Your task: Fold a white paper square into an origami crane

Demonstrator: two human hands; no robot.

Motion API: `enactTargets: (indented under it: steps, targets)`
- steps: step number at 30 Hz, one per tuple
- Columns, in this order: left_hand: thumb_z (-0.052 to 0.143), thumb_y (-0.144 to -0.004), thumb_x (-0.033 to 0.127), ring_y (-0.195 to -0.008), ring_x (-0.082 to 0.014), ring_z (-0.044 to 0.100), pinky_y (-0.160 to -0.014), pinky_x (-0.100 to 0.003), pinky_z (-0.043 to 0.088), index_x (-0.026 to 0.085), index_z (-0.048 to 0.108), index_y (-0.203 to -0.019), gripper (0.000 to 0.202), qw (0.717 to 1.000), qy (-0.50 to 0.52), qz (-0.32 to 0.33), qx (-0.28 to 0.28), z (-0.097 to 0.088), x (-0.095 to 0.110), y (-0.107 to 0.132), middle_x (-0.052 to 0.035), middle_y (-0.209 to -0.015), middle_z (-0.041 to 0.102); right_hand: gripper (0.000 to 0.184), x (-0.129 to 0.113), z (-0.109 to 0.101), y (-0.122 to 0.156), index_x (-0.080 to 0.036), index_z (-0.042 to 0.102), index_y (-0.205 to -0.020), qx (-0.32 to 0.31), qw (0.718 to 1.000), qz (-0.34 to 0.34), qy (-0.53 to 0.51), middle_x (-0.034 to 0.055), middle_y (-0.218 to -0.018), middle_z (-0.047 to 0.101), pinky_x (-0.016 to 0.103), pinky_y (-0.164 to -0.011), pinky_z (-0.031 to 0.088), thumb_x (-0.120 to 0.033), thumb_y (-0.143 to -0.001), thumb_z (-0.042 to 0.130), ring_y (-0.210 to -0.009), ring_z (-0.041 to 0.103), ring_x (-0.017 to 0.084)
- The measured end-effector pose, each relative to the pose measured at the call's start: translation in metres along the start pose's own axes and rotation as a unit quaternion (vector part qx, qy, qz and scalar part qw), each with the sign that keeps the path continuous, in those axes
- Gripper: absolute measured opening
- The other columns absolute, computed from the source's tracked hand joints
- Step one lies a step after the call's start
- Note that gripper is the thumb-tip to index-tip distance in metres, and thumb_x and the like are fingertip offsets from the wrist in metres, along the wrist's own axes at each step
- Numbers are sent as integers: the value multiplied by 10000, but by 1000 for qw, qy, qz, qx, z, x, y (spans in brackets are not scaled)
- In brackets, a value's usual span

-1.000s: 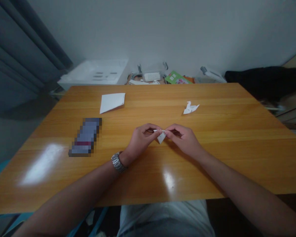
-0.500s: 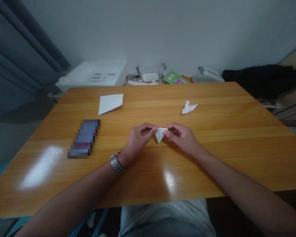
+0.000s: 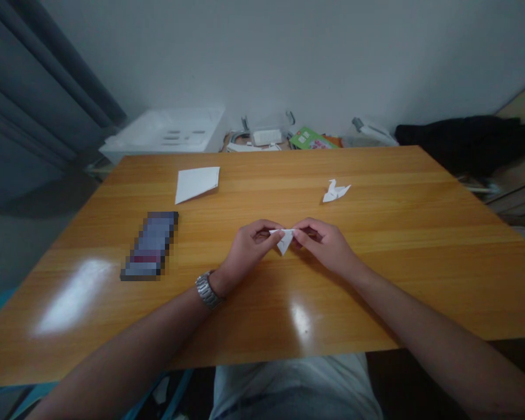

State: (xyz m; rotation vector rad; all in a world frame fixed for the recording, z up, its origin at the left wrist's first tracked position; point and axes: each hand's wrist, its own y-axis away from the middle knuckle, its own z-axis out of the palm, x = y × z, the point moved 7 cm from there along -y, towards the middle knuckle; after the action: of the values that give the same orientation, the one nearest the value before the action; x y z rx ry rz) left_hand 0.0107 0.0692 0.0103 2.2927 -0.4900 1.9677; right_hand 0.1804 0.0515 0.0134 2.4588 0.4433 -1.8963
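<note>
From here I see the folded paper over the worktop, its far side clamped between the fingers of left hand and right hand, tip toward the near edge.

Looks forward and down from head height, close above the near edge of the worktop, across to both far corners and the wall beyond.

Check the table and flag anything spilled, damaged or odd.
The phone-like device on the left of the table looks odd: it shows only coarse blocks. Nothing looks spilled; the folded paper held by the left hand and right hand shows no visible damage.
</note>
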Motion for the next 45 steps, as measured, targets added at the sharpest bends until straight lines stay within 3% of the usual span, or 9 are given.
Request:
enactTargets:
  steps: [8,17,29,34,41,45]
  targets:
    - [716,-889,344,-776,-152,700,-690,-221,550,140,747,-898,207,998,-62,15,3,-1,4,2,-56,-867,761,220,0,5,1,-201,696,-930,-16,1000,5,3,31,-879,728,276,-731,508,-408,-957,626,-800,674,174]
    - [720,-886,311,-708,-134,699,-609,-194,533,137,734,-880,175,996,-80,23,-12,3,7,3,-49,-813,758,238,-6,5,2,-201,704,-868,-25,996,-30,84,7,-810,695,262,-700,453,-377,-984,594,-751,623,153]
    - [707,-901,303,-711,-121,682,-647,-195,536,152,731,-834,167,992,-118,54,-10,1,13,2,-37,-805,748,244,-8,5,3,-203,698,-861,-32,994,-33,96,10,-806,680,274,-692,441,-385,-980,587,-747,604,159]
    - [710,-896,311,-744,-137,696,-687,-214,553,152,747,-849,170,995,-94,33,-12,1,13,2,-45,-829,762,235,-8,4,3,-203,707,-877,-27,996,-30,75,14,-825,697,276,-709,458,-383,-975,593,-763,622,161]
    - [750,-855,417,-791,-173,724,-749,-259,589,139,771,-895,281,999,30,-42,-4,0,-1,0,-74,-903,787,232,-4,-1,1,-201,707,-886,-2,998,-24,54,17,-823,694,278,-712,471,-399,-963,613,-760,624,163]
    - [754,-852,405,-768,-169,719,-741,-260,589,143,774,-854,264,999,17,-33,7,-2,0,0,-67,-864,783,240,-2,-1,0,-204,700,-872,1,999,-17,52,21,-814,693,282,-696,476,-413,-955,617,-751,624,171]
